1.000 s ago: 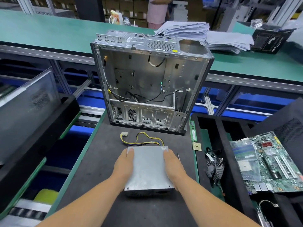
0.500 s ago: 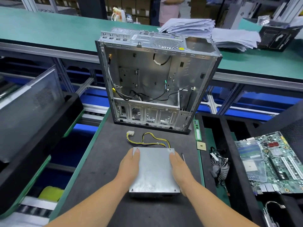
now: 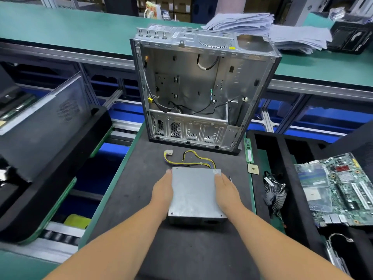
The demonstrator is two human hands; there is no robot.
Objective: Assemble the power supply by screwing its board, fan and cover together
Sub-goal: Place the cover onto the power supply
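Note:
The power supply [image 3: 193,195], a closed grey metal box, lies flat on the black mat [image 3: 131,178] in front of me. Its yellow and black cable bundle [image 3: 193,160] curls out from the far edge and ends in a white connector [image 3: 168,153]. My left hand [image 3: 162,191] lies along the box's left side and my right hand [image 3: 226,191] along its right side, fingers straight and pointing away from me. A small screw sits in the box's far right corner by my right fingertips.
An open, empty computer case [image 3: 201,93] stands upright at the mat's far end. To the right lie a memory stick [image 3: 248,151], a processor chip [image 3: 253,169], a black cooler fan [image 3: 275,197] and a motherboard [image 3: 343,186]. A black tray with a side panel [image 3: 50,128] stands at the left.
Both hands stay on the sides of the power supply. The view has shifted a little, so the case and box sit further right in the picture.

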